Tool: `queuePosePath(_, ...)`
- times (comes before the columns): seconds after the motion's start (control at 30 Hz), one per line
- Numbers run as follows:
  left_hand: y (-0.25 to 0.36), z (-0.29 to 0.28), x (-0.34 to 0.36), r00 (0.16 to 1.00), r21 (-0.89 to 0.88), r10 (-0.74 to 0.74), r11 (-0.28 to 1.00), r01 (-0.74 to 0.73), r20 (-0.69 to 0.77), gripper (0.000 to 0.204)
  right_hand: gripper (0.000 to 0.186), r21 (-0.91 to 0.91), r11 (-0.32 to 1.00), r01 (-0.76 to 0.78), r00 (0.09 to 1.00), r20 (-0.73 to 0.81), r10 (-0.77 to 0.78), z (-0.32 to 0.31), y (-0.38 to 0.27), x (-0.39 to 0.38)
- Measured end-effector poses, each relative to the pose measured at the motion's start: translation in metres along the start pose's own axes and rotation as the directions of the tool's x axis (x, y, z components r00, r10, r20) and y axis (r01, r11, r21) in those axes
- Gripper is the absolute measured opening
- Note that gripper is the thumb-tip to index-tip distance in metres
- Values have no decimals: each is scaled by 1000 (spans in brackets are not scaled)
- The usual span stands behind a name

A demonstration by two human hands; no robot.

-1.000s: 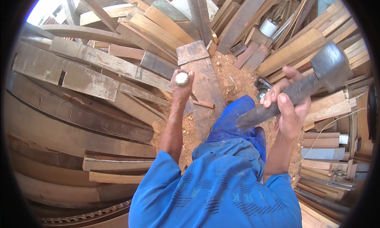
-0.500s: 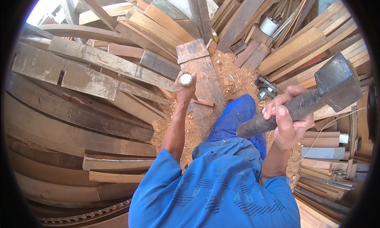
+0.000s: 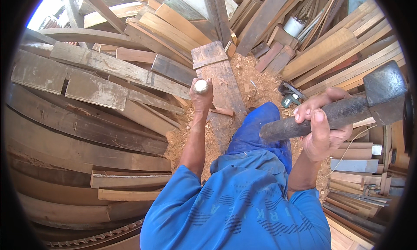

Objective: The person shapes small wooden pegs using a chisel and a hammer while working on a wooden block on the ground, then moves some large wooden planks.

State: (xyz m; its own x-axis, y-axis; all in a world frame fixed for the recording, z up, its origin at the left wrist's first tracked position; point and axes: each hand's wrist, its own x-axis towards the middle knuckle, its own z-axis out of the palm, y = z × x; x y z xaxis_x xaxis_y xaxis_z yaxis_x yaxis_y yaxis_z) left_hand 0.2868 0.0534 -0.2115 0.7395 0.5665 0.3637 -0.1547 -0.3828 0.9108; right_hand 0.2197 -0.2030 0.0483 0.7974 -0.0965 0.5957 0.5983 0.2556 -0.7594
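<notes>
In my left hand is an upright tool, its pale, round end facing up at me; the rest is hidden. Beneath it lies a worn wooden board with a small loose piece of wood on it. My right hand grips the dark handle of a heavy hammer, whose metal head points out to the right. The handle's end is over my blue-clad leg.
Stacked planks line the left and far side; more boards lean at the right. A white bucket stands among them. A power tool lies on the wood shavings. A thin cord hangs at the right.
My right hand and the hammer have moved to the right, and the head has dropped from its higher position. My left hand stays nearly in place with the upright tool.
</notes>
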Motion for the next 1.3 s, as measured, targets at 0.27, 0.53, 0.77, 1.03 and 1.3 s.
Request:
queuePosePath(0.27,16,-3,-14,993,40,77,996,-81,87,20,43,-6,987,161,986,-32,-161,9,-2,23)
queuePosePath(0.53,25,-2,-22,996,73,38,996,-44,82,21,38,9,980,198,980,-18,-198,23,-13,53)
queuePosePath(0.77,18,-13,-33,996,89,76,993,-80,44,18,17,-591,799,109,808,521,275,35,80,15)
queuePosePath(1.03,2,-22,-47,996,32,24,999,-27,90,16,40,-742,661,-113,625,464,628,0,170,-47)
queuePosePath(1.3,60,-30,-29,974,-108,176,981,-161,142,14,47,-778,385,-497,262,288,921,-23,271,-118)
